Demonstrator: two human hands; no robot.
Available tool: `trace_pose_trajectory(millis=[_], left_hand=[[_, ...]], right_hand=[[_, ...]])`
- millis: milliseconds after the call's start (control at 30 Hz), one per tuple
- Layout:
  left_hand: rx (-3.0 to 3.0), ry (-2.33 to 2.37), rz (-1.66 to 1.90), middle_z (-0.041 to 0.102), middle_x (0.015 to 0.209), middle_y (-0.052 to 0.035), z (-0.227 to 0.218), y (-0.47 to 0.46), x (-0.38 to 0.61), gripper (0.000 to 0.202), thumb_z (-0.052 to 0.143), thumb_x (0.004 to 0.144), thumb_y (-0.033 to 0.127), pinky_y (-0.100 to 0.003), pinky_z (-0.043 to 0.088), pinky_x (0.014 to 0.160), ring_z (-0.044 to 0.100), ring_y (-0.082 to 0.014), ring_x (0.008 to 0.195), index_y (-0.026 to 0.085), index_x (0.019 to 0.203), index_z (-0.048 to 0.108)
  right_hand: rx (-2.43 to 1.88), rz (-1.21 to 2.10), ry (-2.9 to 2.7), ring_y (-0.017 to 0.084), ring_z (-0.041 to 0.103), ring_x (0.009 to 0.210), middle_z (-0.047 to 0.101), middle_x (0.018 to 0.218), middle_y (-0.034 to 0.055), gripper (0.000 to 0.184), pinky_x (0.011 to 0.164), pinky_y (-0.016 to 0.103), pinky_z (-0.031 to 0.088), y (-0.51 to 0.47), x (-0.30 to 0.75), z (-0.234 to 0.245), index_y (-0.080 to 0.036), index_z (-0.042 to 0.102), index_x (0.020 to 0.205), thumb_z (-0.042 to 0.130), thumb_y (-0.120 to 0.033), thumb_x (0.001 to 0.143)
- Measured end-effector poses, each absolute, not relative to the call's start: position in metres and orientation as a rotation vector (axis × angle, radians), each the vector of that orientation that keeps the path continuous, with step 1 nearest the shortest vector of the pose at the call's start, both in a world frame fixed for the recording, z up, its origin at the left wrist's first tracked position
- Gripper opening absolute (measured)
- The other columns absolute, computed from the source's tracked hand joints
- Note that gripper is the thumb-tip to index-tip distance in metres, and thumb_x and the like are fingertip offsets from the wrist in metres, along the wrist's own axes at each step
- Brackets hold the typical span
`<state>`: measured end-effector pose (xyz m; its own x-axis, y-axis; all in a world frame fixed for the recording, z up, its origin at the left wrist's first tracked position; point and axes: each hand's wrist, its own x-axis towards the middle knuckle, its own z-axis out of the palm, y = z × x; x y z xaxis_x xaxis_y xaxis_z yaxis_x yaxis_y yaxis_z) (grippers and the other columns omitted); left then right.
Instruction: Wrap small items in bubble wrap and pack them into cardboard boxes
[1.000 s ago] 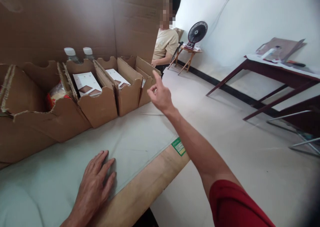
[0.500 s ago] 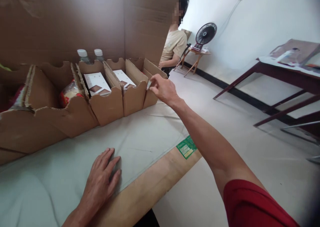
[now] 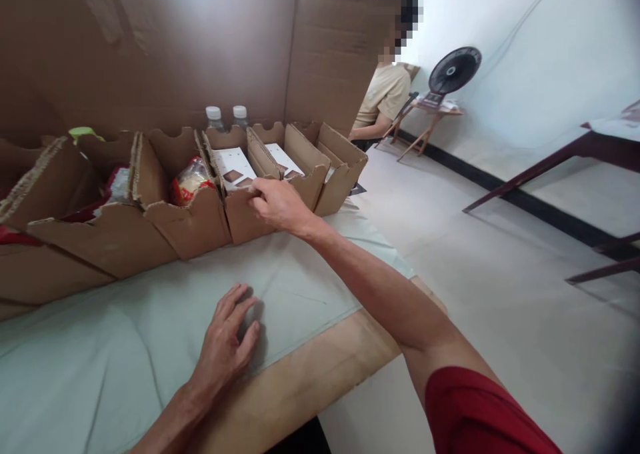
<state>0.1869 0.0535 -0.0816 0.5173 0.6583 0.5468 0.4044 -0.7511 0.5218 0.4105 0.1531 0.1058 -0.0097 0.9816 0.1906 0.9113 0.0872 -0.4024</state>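
Two white boxes (image 3: pixel 234 161) sit inside the cardboard row (image 3: pixel 185 233). At the row's front edge, the right hand (image 3: pixel 276 205) curls its fingers; whether it pinches the cardboard I cannot tell. In front of the row, the left hand (image 3: pixel 229 334) lies loosely spread, apparently empty, on the cloth (image 3: pixel 175 287). A knuckle snagging that notched edge could shift the row, knocking the bottles (image 3: pixel 213 115) behind it.

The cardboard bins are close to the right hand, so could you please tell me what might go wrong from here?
The right hand, close to the notched front of one bin, could snag and bend it. If the bins were pushed back, the capped bottles behind them might tip. The left hand, on or just over the wrinkled cloth, could drag it.
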Motion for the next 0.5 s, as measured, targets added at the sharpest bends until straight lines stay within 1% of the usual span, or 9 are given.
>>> trace_pose_trajectory(millis=[33, 100, 167, 200, 233, 300, 367, 433, 500], left_hand=[[2.36, 0.934, 1.095, 0.068, 0.14, -0.0155, -0.079, 0.054, 0.186, 0.03, 0.057, 0.098, 0.026, -0.05, 0.065, 0.095, 0.064, -0.0331, 0.133, 0.021, 0.125, 0.07], [2.191, 1.048, 1.09, 0.065, 0.144, -0.0158, -0.073, 0.055, 0.183, 0.032, 0.058, 0.097, 0.028, -0.037, 0.068, 0.074, 0.063, -0.0336, 0.135, 0.021, 0.126, 0.07], [2.014, 1.136, 1.081, 0.06, 0.15, -0.0162, -0.067, 0.057, 0.181, 0.037, 0.06, 0.095, 0.029, -0.024, 0.058, 0.052, 0.06, -0.0345, 0.138, 0.022, 0.13, 0.068], [1.94, 1.164, 1.087, 0.058, 0.152, -0.0164, -0.064, 0.058, 0.18, 0.04, 0.06, 0.094, 0.03, -0.021, 0.052, 0.046, 0.059, -0.0348, 0.138, 0.022, 0.133, 0.067], [1.881, 1.186, 1.098, 0.057, 0.153, -0.0167, -0.062, 0.059, 0.179, 0.045, 0.061, 0.093, 0.031, -0.02, 0.049, 0.045, 0.059, -0.035, 0.139, 0.023, 0.137, 0.064], [1.798, 1.224, 1.117, 0.057, 0.153, -0.0181, -0.059, 0.062, 0.177, 0.054, 0.062, 0.091, 0.032, -0.022, 0.05, 0.048, 0.06, -0.0352, 0.137, 0.023, 0.143, 0.059], [1.749, 1.256, 1.112, 0.057, 0.153, -0.0191, -0.057, 0.063, 0.176, 0.062, 0.063, 0.089, 0.035, -0.028, 0.056, 0.058, 0.06, -0.0356, 0.135, 0.023, 0.149, 0.054], [1.713, 1.258, 1.104, 0.054, 0.156, -0.0187, -0.053, 0.063, 0.174, 0.068, 0.065, 0.088, 0.037, -0.039, 0.062, 0.075, 0.058, -0.037, 0.137, 0.024, 0.153, 0.049], [1.669, 1.223, 1.116, 0.047, 0.163, -0.0168, -0.048, 0.06, 0.174, 0.074, 0.068, 0.087, 0.04, -0.051, 0.059, 0.096, 0.054, -0.0384, 0.141, 0.027, 0.157, 0.045]], right_hand=[[-1.872, 0.211, -1.932, 0.021, 0.065, 0.087, 0.077, 0.095, 0.0049, 0.023, 0.079, 0.031, 0.042, 0.148, 0.408, 0.106, -0.019, 0.073, 0.107, 0.055, -0.016, 0.094], [-1.853, 0.197, -1.885, 0.019, 0.063, 0.081, 0.075, 0.087, 0.0031, 0.019, 0.077, 0.03, 0.041, 0.126, 0.405, 0.107, -0.02, 0.071, 0.103, 0.054, -0.017, 0.095], [-1.8, 0.192, -1.846, 0.016, 0.06, 0.071, 0.072, 0.079, 0.0003, 0.017, 0.072, 0.028, 0.04, 0.09, 0.404, 0.109, -0.02, 0.07, 0.1, 0.054, -0.018, 0.095], [-1.77, 0.192, -1.833, 0.014, 0.058, 0.067, 0.071, 0.075, -0.0009, 0.016, 0.069, 0.027, 0.039, 0.069, 0.405, 0.109, -0.021, 0.069, 0.098, 0.054, -0.018, 0.094], [-1.742, 0.189, -1.827, 0.013, 0.056, 0.063, 0.069, 0.073, -0.0019, 0.014, 0.066, 0.026, 0.039, 0.045, 0.407, 0.11, -0.021, 0.069, 0.095, 0.055, -0.018, 0.093], [-1.678, 0.201, -1.846, 0.013, 0.058, 0.062, 0.069, 0.071, -0.0026, 0.012, 0.064, 0.025, 0.042, -0.004, 0.416, 0.11, -0.022, 0.069, 0.091, 0.057, -0.018, 0.091], [-1.609, 0.144, -1.873, 0.014, 0.064, 0.067, 0.073, 0.075, -0.0014, 0.012, 0.067, 0.026, 0.047, -0.051, 0.434, 0.108, -0.023, 0.07, 0.093, 0.06, -0.018, 0.087], [-1.585, 0.062, -1.867, 0.017, 0.067, 0.072, 0.076, 0.081, -0.0002, 0.021, 0.067, 0.028, 0.051, -0.092, 0.456, 0.1, -0.026, 0.072, 0.097, 0.062, -0.015, 0.082], [-1.613, 0.026, -1.728, 0.018, 0.069, 0.075, 0.078, 0.089, 0.0008, 0.029, 0.068, 0.029, 0.053, -0.125, 0.476, 0.087, -0.03, 0.075, 0.106, 0.065, -0.015, 0.083]])
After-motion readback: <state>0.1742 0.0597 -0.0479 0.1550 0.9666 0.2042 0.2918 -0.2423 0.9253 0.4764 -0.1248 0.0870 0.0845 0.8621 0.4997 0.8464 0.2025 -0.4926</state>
